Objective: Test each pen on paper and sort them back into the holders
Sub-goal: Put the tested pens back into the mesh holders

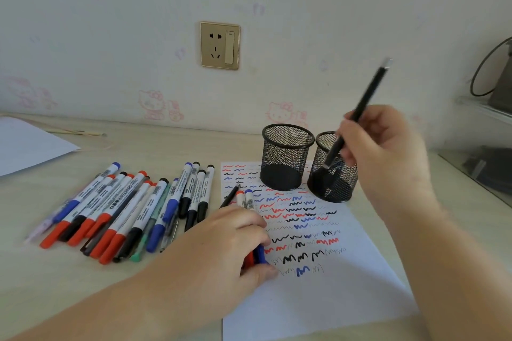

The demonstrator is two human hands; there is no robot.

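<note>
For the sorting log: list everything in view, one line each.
mesh holders: two, black, standing on the sheet's far end
test sheet: one, white with red, blue and black squiggles, desk centre
loose markers: a pile, red, blue, black and green caps, left of the sheet
blank paper: one, white, far left
wall socket: one, gold, wall
left hand: grips several markers on the sheet
right hand: holds black pen over right holder
</note>
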